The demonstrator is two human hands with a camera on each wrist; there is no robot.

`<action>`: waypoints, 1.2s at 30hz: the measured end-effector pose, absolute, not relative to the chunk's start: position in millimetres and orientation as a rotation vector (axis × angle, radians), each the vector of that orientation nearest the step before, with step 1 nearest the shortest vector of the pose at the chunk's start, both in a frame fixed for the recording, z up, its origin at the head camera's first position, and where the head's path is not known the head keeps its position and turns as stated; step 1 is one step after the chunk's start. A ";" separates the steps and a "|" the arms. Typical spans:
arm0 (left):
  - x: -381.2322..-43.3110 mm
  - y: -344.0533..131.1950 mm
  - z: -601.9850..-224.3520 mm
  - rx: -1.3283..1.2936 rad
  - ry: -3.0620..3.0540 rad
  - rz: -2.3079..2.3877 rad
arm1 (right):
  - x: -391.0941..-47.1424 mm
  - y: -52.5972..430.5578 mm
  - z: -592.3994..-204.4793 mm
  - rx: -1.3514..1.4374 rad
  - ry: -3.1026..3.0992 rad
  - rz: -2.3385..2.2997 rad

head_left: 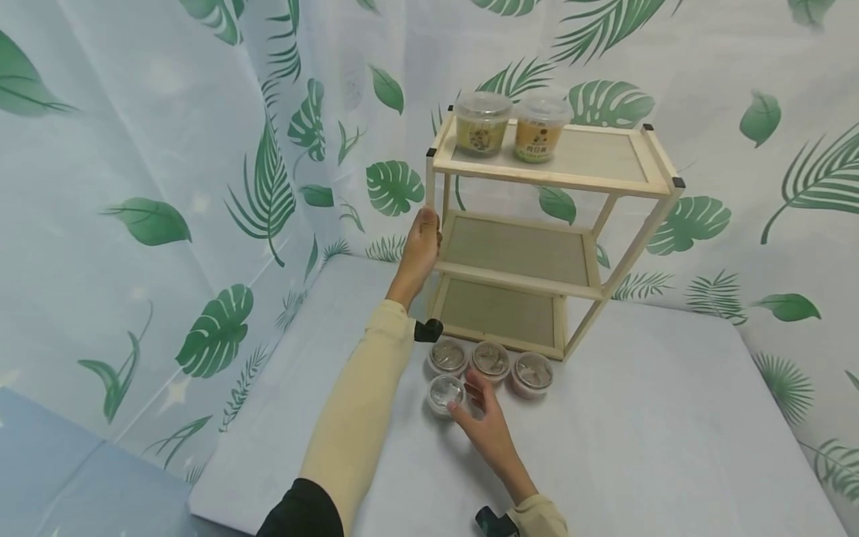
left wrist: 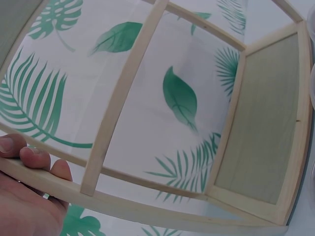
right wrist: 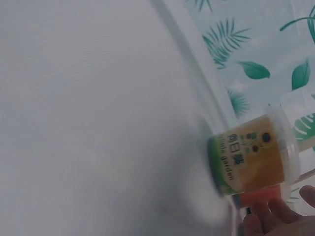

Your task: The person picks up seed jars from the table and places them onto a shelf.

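My left hand [head_left: 420, 250] grips the left front post of a three-tier wooden shelf [head_left: 570, 183]; its fingers curl round the wood in the left wrist view. My right hand [head_left: 488, 429] is spread at the right side of a clear-lidded plastic cup [head_left: 446, 392], thumb at its near edge, fingers a little bent. In the right wrist view, a cup with an orange and green label [right wrist: 251, 157] stands near those fingertips, with a red-labelled one partly hidden behind. Three more lidded cups stand in a row behind, among them the rightmost cup [head_left: 533, 373].
On the shelf's top tier stand a yellow-green labelled cup [head_left: 482, 127] and an orange-labelled cup [head_left: 539, 130]. The shelf rests at the back of a white table [head_left: 658, 432]. Leaf-patterned curtains [head_left: 725, 89] hang behind and to the left.
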State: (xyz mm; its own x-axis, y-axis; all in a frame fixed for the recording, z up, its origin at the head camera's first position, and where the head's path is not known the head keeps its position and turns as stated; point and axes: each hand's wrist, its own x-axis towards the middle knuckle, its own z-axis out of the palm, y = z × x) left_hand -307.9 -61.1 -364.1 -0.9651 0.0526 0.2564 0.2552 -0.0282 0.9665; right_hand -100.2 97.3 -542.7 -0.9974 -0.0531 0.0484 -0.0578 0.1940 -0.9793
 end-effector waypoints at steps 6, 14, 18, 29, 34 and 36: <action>-308.1 -60.8 -363.5 -0.346 -2.058 -2.142 | -97.3 93.9 -553.3 0.080 -2.468 1.977; -308.9 -59.5 -362.4 -0.354 -2.056 -2.147 | -97.9 90.4 -557.3 0.073 -2.472 1.986; -308.1 -61.0 -362.8 -0.350 -2.072 -2.141 | -98.8 87.1 -558.1 0.084 -2.476 1.993; -308.6 -61.9 -362.7 -0.366 -2.058 -2.139 | -99.1 78.6 -565.5 0.029 -2.473 1.925; -308.4 -60.6 -363.1 -0.351 -2.062 -2.147 | -97.3 78.6 -567.6 0.001 -2.476 1.899; -308.1 -60.1 -362.1 -0.357 -2.052 -2.145 | -97.4 79.0 -567.8 0.011 -2.478 1.889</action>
